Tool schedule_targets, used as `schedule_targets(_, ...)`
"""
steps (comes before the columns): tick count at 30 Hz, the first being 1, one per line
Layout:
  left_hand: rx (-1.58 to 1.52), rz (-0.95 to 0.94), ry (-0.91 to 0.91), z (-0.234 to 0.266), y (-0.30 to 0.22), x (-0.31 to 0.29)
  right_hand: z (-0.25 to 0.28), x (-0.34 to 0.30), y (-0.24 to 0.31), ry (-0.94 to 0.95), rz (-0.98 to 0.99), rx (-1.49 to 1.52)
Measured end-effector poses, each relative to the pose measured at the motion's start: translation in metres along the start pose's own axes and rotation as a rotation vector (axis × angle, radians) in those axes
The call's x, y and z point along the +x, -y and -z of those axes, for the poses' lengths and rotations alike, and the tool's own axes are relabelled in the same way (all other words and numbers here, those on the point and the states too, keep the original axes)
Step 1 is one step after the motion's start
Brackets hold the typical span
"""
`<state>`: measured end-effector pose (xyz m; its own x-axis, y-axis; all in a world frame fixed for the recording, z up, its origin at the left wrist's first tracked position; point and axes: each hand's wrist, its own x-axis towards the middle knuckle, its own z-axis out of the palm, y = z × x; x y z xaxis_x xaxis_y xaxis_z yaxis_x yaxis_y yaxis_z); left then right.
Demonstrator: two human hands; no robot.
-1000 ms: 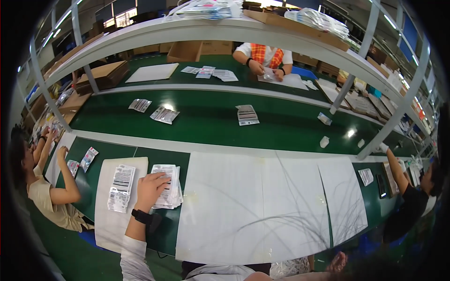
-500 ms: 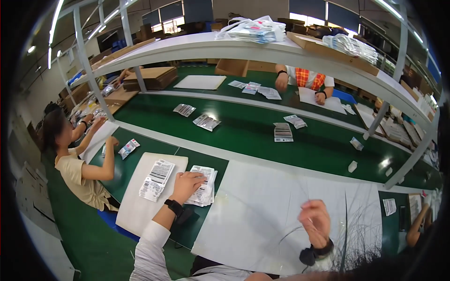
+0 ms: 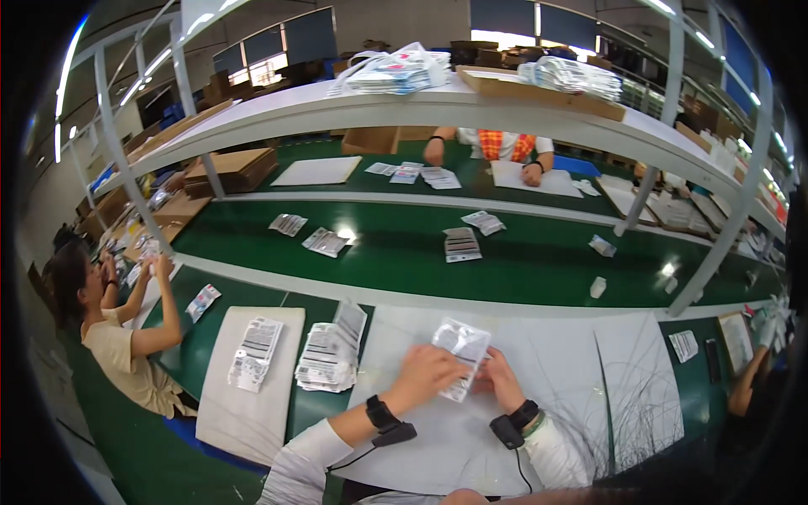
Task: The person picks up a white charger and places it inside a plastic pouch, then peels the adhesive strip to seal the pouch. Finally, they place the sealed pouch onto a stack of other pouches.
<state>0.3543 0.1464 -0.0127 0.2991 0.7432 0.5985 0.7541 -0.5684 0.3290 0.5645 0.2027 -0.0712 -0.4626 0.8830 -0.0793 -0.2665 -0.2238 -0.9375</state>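
Observation:
A clear printed pouch [image 3: 465, 340] is held up over the white sheet [image 3: 539, 438] in front of me. My left hand [image 3: 427, 375] grips its left and lower side, with the fingers across its face. My right hand [image 3: 502, 384] pinches its right edge; part of those fingers is hidden behind it. To the left, a stack of printed pouches [image 3: 324, 360] lies on the green table, its top piece tilted up at the far end. Further left, a smaller pile of pouches [image 3: 255, 353] rests on a white foam pad [image 3: 220, 412].
A green conveyor belt [image 3: 379, 278] with scattered pouches runs beyond the table's pale rail. A white shelf [image 3: 295, 126] on metal posts spans overhead. One co-worker [image 3: 126, 337] sits at left, another [image 3: 505, 147] works across the belt, and a third person's arm [image 3: 749, 379] shows at right.
My left hand has left the stack and come right with a pouch. My right hand has moved left and in to meet it. The whole view has turned slightly right.

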Motion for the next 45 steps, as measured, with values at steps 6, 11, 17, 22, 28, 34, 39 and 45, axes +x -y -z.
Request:
schedule_targets(6, -0.252, -0.048, 0.410, -0.051, 0.000, -0.010, -0.013, -0.011, 0.050, -0.140, -0.105, -0.724)
schedule_targets(11, -0.140, -0.094, 0.687, -0.040, 0.000, 0.007, -0.011, -0.006, 0.046, -0.005, 0.244, -1.410)
schedule_targets(17, -0.102, -0.283, 0.654, -0.054, 0.007, -0.003, 0.024, 0.021, 0.006, 0.589, 0.194, -0.882)
schedule_targets(22, 0.082, -0.226, 0.473, -0.014, -0.036, -0.052, 0.027, 0.022, 0.022, 0.750, 0.530, -1.216)
schedule_targets(28, -0.079, -0.162, 0.394, 0.014, -0.030, -0.067, 0.017, 0.006, 0.037, 0.703, 0.484, -1.455)
schedule_targets(34, 0.134, -0.208, 0.229, -0.021, -0.014, -0.005, 0.021, 0.005, 0.034, 0.634, 0.384, -1.381)
schedule_targets(39, 0.325, -0.135, 0.389, -0.042, -0.018, -0.014, 0.025, 0.012, 0.040, 0.653, 0.311, -1.056)
schedule_targets(45, 0.431, -0.152, 0.338, -0.055, -0.030, -0.023, 0.108, 0.097, 0.102, 0.157, 0.500, -1.233)
